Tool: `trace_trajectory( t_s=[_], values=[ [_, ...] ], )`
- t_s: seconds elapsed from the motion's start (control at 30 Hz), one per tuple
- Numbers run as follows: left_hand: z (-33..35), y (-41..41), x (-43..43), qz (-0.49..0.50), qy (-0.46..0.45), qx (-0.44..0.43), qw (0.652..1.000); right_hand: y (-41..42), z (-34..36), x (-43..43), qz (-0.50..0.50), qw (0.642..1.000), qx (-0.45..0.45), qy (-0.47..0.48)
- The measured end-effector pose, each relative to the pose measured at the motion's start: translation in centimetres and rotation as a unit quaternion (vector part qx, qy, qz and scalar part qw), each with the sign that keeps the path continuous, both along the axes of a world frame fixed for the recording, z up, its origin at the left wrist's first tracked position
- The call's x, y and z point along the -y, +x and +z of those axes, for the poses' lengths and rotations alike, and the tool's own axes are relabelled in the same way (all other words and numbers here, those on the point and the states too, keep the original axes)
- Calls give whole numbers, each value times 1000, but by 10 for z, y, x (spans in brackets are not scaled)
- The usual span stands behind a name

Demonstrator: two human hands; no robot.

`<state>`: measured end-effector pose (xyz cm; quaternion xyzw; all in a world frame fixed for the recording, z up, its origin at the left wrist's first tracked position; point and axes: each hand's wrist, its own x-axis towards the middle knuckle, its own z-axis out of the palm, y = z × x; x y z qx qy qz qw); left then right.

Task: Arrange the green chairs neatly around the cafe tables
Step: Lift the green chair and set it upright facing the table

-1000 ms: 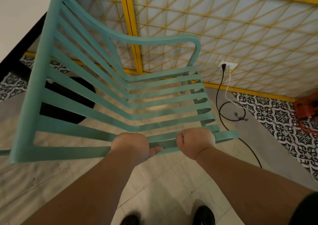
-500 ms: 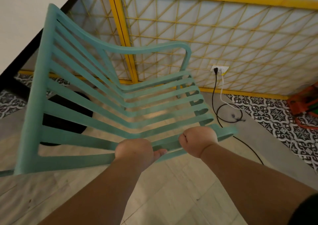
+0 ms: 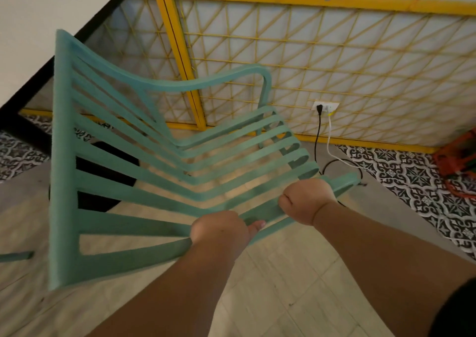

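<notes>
A green slatted chair (image 3: 123, 182) fills the left and middle of the head view, tilted and held off the floor. My left hand (image 3: 221, 231) grips its nearest slats at the lower middle. My right hand (image 3: 305, 200) grips the same edge a little further right. Both fists are curled round the slats. A white cafe table (image 3: 33, 35) with a black edge stands at the upper left, its black round base (image 3: 108, 174) showing through the chair's slats.
A yellow lattice fence (image 3: 322, 61) runs along the back. A wall socket (image 3: 325, 106) feeds a black and a white cable trailing over the floor at right. An orange object (image 3: 456, 161) sits at the far right. A green piece (image 3: 15, 255) pokes in at the left edge.
The chair has drifted lower and slightly right in view, and more of the white table and fence top shows. Both hands keep the same grip.
</notes>
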<state>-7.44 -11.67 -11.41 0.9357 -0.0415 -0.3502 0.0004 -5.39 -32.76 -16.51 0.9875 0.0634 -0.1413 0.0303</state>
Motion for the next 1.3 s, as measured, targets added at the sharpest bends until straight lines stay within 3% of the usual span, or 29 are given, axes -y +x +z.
trace_trajectory(
  t_s=[0.17, 0.47, 0.67, 0.7, 0.77, 0.83, 0.9, 0.93, 1.03, 1.2, 1.3],
  values=[
    [-4, 2, 43, -44, 61, -37, 996, 12, 3, 32, 5, 1000, 4, -28],
    [-5, 8, 74, 3, 58, -26, 998, 24, 6, 57, 10, 999, 13, -49],
    [-4, 5, 73, 1, 50, -14, 999, 23, 14, 49, 1, 997, -36, -62],
    [-5, 5, 73, -6, 49, -8, 999, 22, 14, 44, -7, 998, -46, -38],
    [-5, 3, 73, -25, 48, -3, 999, 17, 20, 32, -63, 993, -37, 97],
    [-3, 4, 72, -26, 41, 14, 999, 14, 34, 10, -125, 954, -3, 274],
    [-5, 5, 73, -44, 42, 23, 998, 10, 40, -13, -145, 928, -7, 344],
    [-5, 5, 74, -52, 42, 15, 998, 5, 38, -23, -138, 933, -33, 331],
    [-6, 5, 73, -38, 27, 18, 999, -7, 16, -39, -42, 986, -26, 159],
    [17, -5, 61, -79, 15, 3, 997, -4, 10, -36, 91, 993, -13, 73],
    [59, -11, 29, -157, 95, 12, 983, -5, 11, -40, 90, 995, -4, 40]
  ],
)
